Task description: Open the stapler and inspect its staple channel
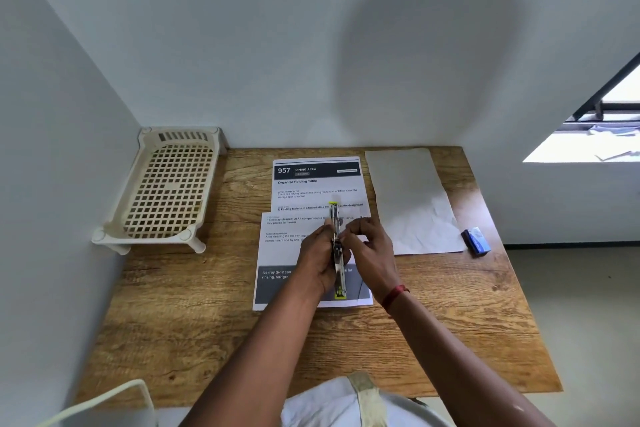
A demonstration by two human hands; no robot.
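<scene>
Two hands meet on one stapler (337,250) here, and I read it as opened out flat, a long metal strip with a yellow-green tip at each end. My left hand (317,258) has its fingers curled round the middle of the strip from the left side, gripping it. My right hand (369,246) comes in from the right with thumb and forefinger pinching at the upper half, the other fingers loosely bent. A red thread band (394,296) sits on that wrist.

As I judge it, the step is work on the open magazine, so I would keep the left grip firm and low, leave the channel clear, and let only the right fingertips do the fine work, away from the sprung end.

The stapler is held just above the two printed sheets (311,204) at the middle of the wooden surface (242,333). Its long axis runs almost straight away from me, one end toward the wall, the other toward my body, tilted only slightly.

To the right lie a blank sheet (412,198) and a small blue box (477,241); a cream plastic rack (166,191) stands in the left corner.
</scene>
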